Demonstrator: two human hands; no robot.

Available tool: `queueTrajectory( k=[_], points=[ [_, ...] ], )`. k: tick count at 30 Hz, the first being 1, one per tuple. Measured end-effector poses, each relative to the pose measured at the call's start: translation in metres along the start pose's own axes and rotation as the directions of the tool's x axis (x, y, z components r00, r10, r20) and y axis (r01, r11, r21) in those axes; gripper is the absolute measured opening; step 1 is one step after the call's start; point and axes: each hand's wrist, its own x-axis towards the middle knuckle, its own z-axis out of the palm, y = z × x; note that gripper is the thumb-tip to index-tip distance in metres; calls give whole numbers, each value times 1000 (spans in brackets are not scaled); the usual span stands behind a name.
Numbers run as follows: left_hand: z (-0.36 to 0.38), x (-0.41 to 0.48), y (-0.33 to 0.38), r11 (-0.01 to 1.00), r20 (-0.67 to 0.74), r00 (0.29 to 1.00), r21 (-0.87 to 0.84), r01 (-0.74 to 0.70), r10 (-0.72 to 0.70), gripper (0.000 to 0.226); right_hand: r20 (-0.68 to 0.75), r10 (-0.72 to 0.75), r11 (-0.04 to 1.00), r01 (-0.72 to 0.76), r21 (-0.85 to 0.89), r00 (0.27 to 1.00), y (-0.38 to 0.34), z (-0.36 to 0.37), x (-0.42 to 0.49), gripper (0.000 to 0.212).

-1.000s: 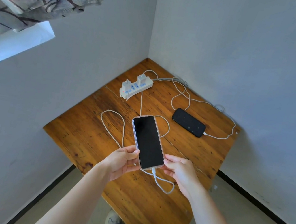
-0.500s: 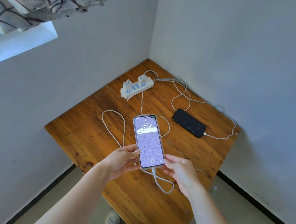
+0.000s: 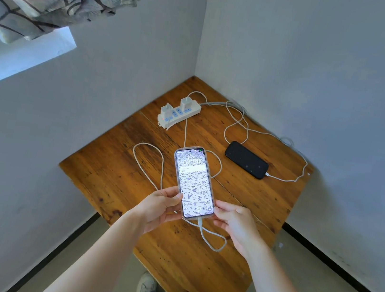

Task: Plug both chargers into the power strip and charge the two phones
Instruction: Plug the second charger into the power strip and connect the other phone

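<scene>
Lit phone gripped by left hand and right hand — clock digits blurred.

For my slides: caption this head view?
Both hands hold the lit, cable-connected phone above a wooden table.

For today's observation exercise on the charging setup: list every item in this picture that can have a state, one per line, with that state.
Held phone: screen lit, cable plugged in.
Black phone: screen dark, flat on the table, cable plugged in.
Power strip: two chargers plugged in.
Left hand: gripping the held phone's left edge.
Right hand: gripping its right edge.
</scene>
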Motion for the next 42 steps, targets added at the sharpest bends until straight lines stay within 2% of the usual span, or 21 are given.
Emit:
queueTrajectory(
  k=[19,30,42],
  points=[
    [2,5,4,1000,6,1000,5,9,-10,24,17,19,1000,-19,4,1000,-4,-4,4,31],
    [1,7,3,996,7,1000,85,14,-15,25,44,21,1000,-22,12,999,-2,-7,10,31],
    [4,11,2,996,-42,999,94,8,-4,28,52,30,999,-32,40,998,4,-10,17,32]
  ],
)
